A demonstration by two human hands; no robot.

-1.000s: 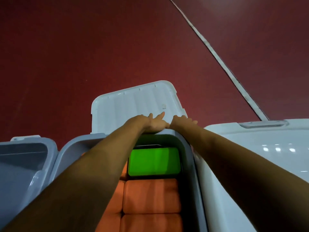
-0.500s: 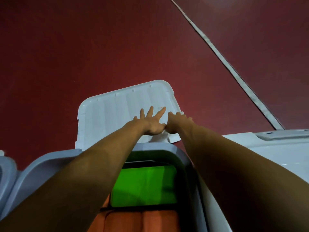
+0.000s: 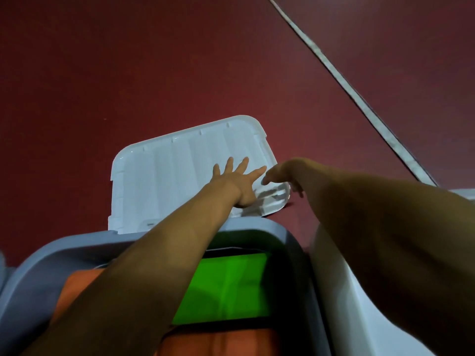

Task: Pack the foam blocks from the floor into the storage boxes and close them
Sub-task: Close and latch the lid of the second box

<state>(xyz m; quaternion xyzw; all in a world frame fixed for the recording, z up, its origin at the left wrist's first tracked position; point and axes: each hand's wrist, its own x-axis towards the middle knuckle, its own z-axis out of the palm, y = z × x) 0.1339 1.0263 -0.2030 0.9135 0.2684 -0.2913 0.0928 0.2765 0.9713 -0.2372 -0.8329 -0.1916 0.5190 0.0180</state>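
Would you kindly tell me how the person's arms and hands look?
The left forearm and right forearm are bare, no sleeve in view. The left hand and right hand are ungloved; no watch or ring shows, though the right hand is blurred.

Both arms reach forward, left hand (image 3: 239, 181) splayed, right hand (image 3: 282, 173) loosely curled.

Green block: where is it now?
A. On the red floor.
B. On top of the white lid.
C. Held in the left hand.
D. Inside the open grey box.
D: the green block sits inside the grey box, beside orange blocks; the lid lies beyond the box.
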